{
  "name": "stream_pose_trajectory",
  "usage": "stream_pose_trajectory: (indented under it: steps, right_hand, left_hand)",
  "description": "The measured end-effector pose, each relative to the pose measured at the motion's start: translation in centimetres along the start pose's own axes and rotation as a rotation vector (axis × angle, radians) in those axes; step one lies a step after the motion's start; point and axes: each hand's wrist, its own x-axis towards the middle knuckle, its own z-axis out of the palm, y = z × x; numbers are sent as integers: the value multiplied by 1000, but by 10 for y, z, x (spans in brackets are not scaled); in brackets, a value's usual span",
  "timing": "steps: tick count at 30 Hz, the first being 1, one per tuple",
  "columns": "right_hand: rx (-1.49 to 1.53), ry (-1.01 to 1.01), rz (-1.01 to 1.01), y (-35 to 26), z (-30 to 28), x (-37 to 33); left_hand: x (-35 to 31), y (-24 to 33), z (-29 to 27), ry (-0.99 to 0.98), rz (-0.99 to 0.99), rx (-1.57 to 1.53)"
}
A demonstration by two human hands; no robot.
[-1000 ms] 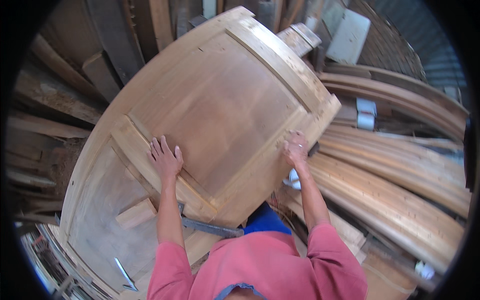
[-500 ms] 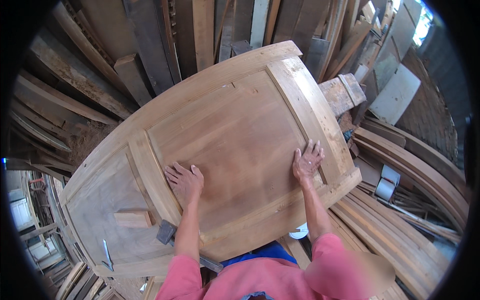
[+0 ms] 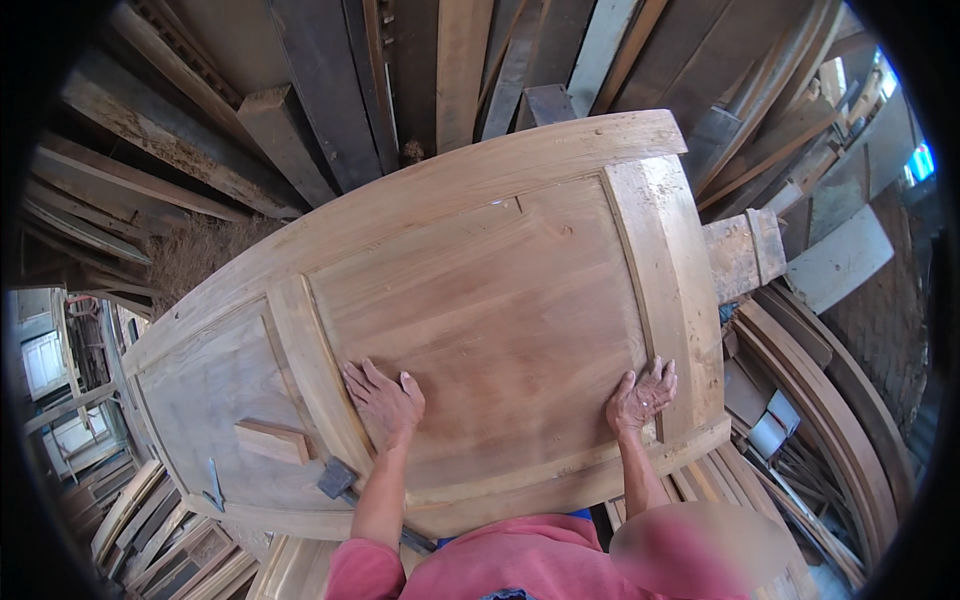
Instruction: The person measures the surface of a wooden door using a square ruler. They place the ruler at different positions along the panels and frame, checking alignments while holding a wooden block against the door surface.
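A wooden panelled door (image 3: 480, 320) lies flat before me, with a frame around two recessed panels. My left hand (image 3: 388, 402) rests on the larger panel, fingers spread, close to the cross rail (image 3: 318, 360). At the right end of that panel, my right hand (image 3: 642, 396) touches the border between panel and frame, its fingers apart and slightly bent. Neither hand holds anything. Beside my left forearm is a hammer (image 3: 337, 478) with a dark head, its handle partly hidden by my arm. A small wood block (image 3: 273, 441) sits on the smaller panel.
Left of the block lies a thin metal tool (image 3: 214, 486), its kind unclear. A worn timber piece (image 3: 745, 250) juts out past the door's right end. Planks (image 3: 465, 70) stand along the far side, and more boards (image 3: 830, 400) are stacked at right. Shavings (image 3: 205, 255) lie at far left.
My view has shifted, so the door appears turned and lower in the picture. Both hands stay on nearly the same spots of the door; the right fingers look a little more bent.
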Motion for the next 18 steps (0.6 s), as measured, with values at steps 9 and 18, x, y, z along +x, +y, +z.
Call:
stream_pose_trajectory:
  steps: [9,18]
  right_hand:
    - [23,17,-92,10,6,1]
    - [-7,-23,-25,2,-13,3]
  left_hand:
    - [-1,-4,5,-33,-22,-44]
    - [3,5,-12,-70,-47,34]
